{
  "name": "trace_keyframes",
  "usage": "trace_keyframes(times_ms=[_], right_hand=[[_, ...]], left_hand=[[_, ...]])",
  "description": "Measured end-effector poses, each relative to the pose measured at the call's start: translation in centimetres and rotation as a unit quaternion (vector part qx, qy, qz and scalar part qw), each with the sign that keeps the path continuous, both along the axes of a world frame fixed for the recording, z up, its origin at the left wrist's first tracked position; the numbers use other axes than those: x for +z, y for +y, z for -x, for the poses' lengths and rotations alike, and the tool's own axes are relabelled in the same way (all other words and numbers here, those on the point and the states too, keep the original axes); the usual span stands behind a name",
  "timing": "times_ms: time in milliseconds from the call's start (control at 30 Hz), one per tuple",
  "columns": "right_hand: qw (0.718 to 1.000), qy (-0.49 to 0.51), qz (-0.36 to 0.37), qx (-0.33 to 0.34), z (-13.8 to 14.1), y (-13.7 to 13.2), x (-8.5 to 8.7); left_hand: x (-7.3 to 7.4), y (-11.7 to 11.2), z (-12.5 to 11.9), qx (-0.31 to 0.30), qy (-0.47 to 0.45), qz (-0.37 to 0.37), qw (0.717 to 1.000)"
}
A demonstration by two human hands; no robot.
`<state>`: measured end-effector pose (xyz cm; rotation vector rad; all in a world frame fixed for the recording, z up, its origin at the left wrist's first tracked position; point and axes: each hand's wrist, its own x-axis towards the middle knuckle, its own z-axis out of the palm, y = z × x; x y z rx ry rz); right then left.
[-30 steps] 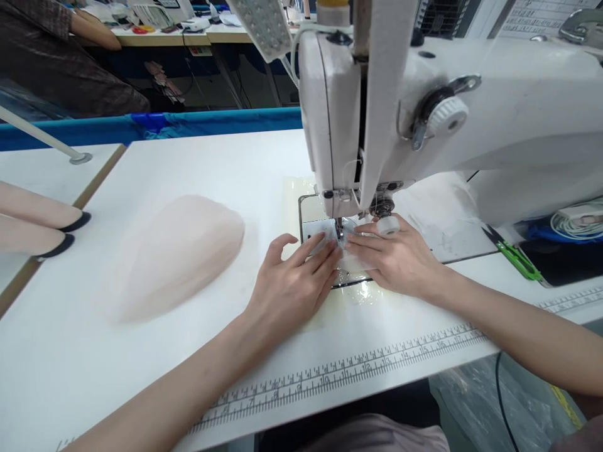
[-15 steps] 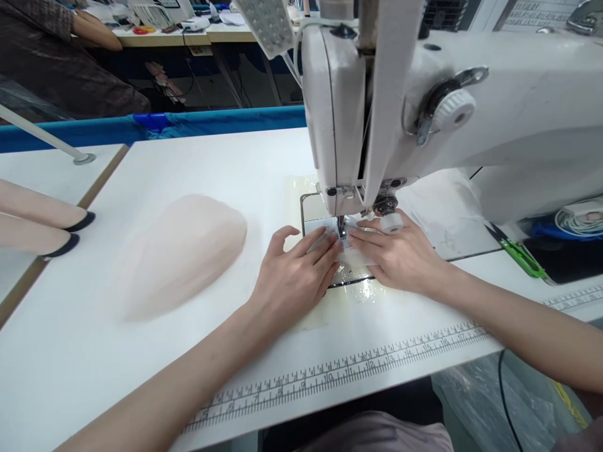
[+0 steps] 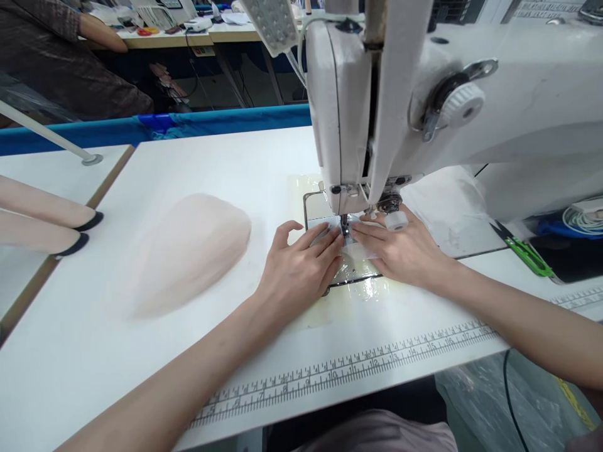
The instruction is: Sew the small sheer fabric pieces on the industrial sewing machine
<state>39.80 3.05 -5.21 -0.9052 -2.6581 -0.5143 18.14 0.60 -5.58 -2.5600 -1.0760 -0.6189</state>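
Observation:
My left hand (image 3: 304, 260) lies palm down just left of the presser foot (image 3: 345, 227) of a white sewing machine (image 3: 342, 119). Its fingers are stretched out, with the tips pressing a thin, sheer whitish fabric (image 3: 333, 221) on the metal needle plate (image 3: 355, 271). On the other side of the foot, my right hand (image 3: 400, 251) rests flat, fingers extended over the same fabric. Both hands are open. The fabric's outline is hard to make out under them. A sheer pale-pink fabric piece (image 3: 202, 251) lies on the white table, left of my left hand.
Green-handled scissors (image 3: 525, 252) lie at the right, beside a dark tray (image 3: 575, 260). White fabric (image 3: 450, 198) sits behind my right hand. A printed ruler (image 3: 348, 375) runs along the front edge. Two pale tubes with dark ends (image 3: 51, 232) reach in from the left. Across the back, a person (image 3: 61, 63) sits.
The whole view has shifted slightly, so things appear a little further right. Both hands stay flat beside the presser foot, with hardly any movement over the needle plate.

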Motion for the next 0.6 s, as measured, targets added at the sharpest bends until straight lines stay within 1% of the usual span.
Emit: trace_keyframes(times_ms=[100, 200, 300, 400, 433, 533, 567, 600], right_hand=[[1.0, 0.002, 0.007, 0.005, 0.0, 0.0, 0.1], [0.999, 0.024, 0.03, 0.006, -0.2, 0.1, 0.1], [0.996, 0.051, 0.065, -0.014, -0.3, 0.5, 0.4], [0.996, 0.043, 0.071, -0.03, -0.5, 0.6, 0.9], [0.996, 0.043, 0.068, -0.027, -0.5, 0.5, 1.1], [0.996, 0.066, 0.052, -0.017, -0.6, 0.3, 1.7], [0.997, 0.067, 0.041, -0.021, -0.7, 0.3, 1.8], [0.997, 0.059, 0.027, -0.029, -0.8, 0.3, 1.8]], left_hand=[[0.1, -0.1, 0.0, 0.002, 0.004, 0.008, 1.0], [0.1, -0.3, -0.1, 0.005, 0.007, 0.009, 1.0], [0.0, -0.3, -0.1, 0.006, 0.01, 0.005, 1.0], [0.3, -0.1, 0.4, 0.01, 0.02, 0.008, 1.0], [0.5, 0.0, 0.7, 0.028, 0.022, 0.01, 0.999], [1.5, 0.0, 1.5, 0.123, 0.029, -0.018, 0.992], [1.8, -0.2, 1.6, 0.143, 0.028, -0.04, 0.988], [2.0, -0.4, 1.6, 0.142, 0.023, -0.062, 0.988]])
